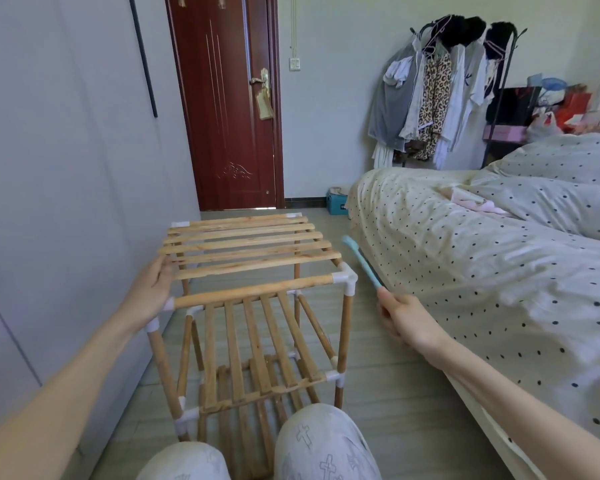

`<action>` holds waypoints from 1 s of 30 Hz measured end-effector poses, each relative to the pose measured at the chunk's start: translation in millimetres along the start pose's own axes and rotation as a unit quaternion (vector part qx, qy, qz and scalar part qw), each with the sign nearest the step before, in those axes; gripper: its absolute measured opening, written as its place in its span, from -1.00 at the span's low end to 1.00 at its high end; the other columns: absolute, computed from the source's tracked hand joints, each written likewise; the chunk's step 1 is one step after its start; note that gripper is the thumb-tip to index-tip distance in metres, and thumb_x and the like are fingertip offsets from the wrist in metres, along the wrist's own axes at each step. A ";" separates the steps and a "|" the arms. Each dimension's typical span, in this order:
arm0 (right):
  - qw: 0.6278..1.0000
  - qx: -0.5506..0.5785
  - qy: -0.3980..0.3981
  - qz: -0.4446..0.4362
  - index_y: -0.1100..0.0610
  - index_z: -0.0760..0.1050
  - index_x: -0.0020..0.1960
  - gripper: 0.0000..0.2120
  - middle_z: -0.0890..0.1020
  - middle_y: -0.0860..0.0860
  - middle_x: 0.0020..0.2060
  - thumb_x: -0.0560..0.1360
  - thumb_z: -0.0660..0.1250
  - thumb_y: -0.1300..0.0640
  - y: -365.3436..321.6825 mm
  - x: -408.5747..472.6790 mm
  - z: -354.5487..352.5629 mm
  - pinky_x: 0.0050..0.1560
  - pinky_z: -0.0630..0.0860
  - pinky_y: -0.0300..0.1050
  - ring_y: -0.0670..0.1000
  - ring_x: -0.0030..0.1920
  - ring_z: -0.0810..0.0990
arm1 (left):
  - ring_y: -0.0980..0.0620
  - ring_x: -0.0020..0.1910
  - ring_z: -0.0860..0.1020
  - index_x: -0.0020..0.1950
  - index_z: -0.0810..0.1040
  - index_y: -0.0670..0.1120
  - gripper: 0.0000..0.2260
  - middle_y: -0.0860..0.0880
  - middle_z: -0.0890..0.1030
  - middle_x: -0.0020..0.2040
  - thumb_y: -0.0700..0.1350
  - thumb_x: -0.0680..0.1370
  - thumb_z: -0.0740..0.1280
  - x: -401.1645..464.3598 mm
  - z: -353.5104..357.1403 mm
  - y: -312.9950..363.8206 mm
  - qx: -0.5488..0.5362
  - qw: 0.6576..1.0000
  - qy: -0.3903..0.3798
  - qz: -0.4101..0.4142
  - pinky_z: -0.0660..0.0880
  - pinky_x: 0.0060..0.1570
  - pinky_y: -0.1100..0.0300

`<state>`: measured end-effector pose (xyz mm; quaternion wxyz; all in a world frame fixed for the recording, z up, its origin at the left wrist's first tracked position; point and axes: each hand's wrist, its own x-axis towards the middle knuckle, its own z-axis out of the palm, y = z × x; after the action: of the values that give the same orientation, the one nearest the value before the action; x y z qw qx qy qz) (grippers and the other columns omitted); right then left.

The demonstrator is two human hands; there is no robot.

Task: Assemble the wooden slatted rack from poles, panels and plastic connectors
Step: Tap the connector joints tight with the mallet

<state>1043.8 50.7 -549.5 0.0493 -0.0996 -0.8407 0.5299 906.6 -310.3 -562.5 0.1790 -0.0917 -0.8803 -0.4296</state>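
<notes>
So the wooden slatted rack (253, 306) is standing on the floor (378, 393) right in front of our knees (326, 441), between the grey wardrobe (66, 168) and the bed (482, 265). Our left hand (149, 292) is on its near left top corner, fingers curled round the end of the top slatted panel (243, 244) with the palm against the white plastic connector (168, 304) there. Our right hand (404, 315) is well off to the right of the rack, near the bed's edge, fingers closed round the handle of a light blue mallet (361, 261) that angles up and away from us. Its head is blurry, so we can't make out much. The connector under our left palm is mostly hidden, and our knees cover the rack's bottom front. The lower shelves only show through the slats.
</notes>
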 end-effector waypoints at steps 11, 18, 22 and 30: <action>0.950 -0.165 -0.142 -0.225 0.06 0.41 -0.25 -0.66 0.39 -0.06 -0.46 0.64 0.03 0.04 -91.2 15.2 110.6 -0.52 0.29 -0.41 -0.17 -0.51 0.35 | 0.11 0.12 0.54 0.08 0.47 0.11 -0.87 0.13 0.58 0.05 -0.07 0.59 0.18 -98.4 -4.7 -40.7 -0.216 0.967 -0.064 -0.120 0.48 0.04 0.29; 0.903 -0.081 0.017 -0.423 -0.05 0.30 -0.25 -0.71 0.44 -0.07 -0.43 0.62 -0.03 -0.01 -131.0 19.7 156.7 -0.40 0.42 -0.26 -0.14 -0.42 0.46 | -0.03 0.03 0.58 0.03 0.56 -0.19 -0.90 -0.11 0.63 -0.01 -0.23 0.53 0.33 -89.3 -2.6 -41.6 -0.154 0.981 -0.021 -0.119 0.46 0.14 0.11; 0.876 -0.308 -0.118 -0.350 -0.08 0.29 -0.28 -0.68 0.49 -0.03 -0.40 0.63 -0.01 -0.03 -112.5 23.7 161.6 -0.28 0.50 -0.10 -0.07 -0.38 0.51 | 0.04 -0.06 0.60 -0.02 0.61 -0.15 -0.91 -0.07 0.66 -0.07 -0.25 0.52 0.34 -91.9 0.5 -49.7 -0.173 0.977 -0.003 -0.123 0.50 0.00 0.25; 0.858 -0.335 -0.113 -0.372 -0.02 0.34 -0.23 -0.69 0.46 -0.05 -0.42 0.63 -0.02 -0.03 -106.7 20.3 153.4 -0.30 0.47 -0.09 -0.05 -0.39 0.48 | 0.26 -0.18 0.61 -0.14 0.63 0.12 -0.79 0.17 0.68 -0.22 -0.22 0.50 0.38 -94.7 7.7 -64.4 -0.212 0.969 0.022 -0.127 0.48 -0.07 0.26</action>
<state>982.7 -124.7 -520.4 0.1109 0.2710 -0.9416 0.1663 971.5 -344.4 -650.7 0.1193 -0.0057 -0.7694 -0.6276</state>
